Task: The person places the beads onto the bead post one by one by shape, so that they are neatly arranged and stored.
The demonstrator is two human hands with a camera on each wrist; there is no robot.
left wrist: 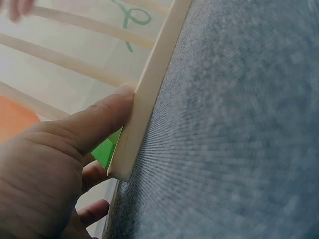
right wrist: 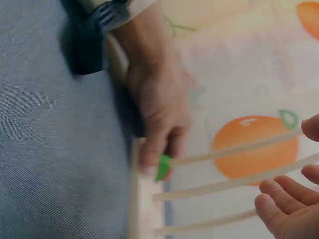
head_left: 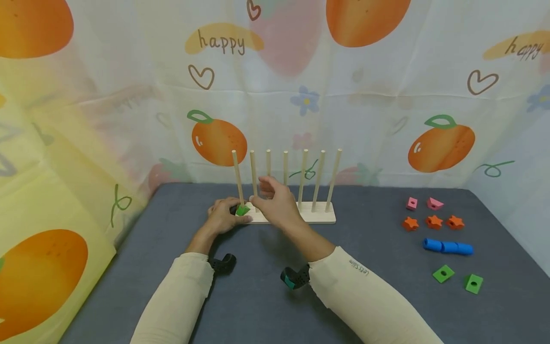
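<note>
The left hand grips the near-left end of the wooden base, its thumb laid against the front edge and its other fingers bent round behind the end. Between that thumb and those fingers sits a green block, at the foot of the end peg, which rises out of it; whether the fingers touch the block I cannot tell. To the right of the left hand, the right hand is raised beside the pegs over the middle of the base, holding nothing, its fingers loosely bent and a little apart. Three upright pegs stand just right of it. Well to the right of both hands, loose pieces lie on the table: two pink blocks farthest from the person, then three orange stars, a row of blue cylinders end to end, and two more green pieces nearest the person. Behind the hands hangs a cloth printed with oranges and hearts.
</note>
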